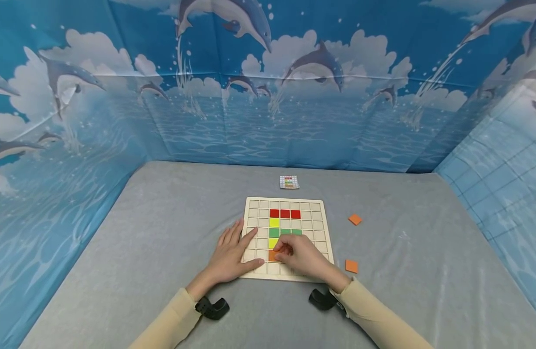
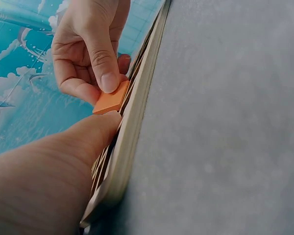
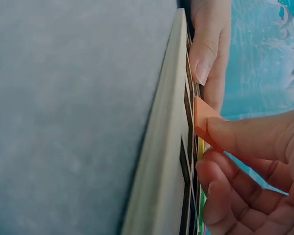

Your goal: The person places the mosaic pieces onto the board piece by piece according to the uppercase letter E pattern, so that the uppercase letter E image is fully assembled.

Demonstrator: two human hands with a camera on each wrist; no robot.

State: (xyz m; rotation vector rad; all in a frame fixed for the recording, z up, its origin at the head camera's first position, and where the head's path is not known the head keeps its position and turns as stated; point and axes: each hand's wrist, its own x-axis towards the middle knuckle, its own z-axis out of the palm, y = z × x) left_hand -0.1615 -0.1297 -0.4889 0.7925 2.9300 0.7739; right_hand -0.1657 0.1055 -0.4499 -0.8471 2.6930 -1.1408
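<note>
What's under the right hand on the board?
An orange tile, pinched by the right hand over the board. The cells beneath that hand are covered, so their contents cannot be seen.

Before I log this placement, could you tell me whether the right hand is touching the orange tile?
Touching. The left wrist view shows the right hand pinching the orange tile between thumb and fingertip, over the board.

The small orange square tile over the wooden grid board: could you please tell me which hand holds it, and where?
The right hand pinches the small orange square tile by its edges; the left hand rests flat on the wooden grid board.
</note>
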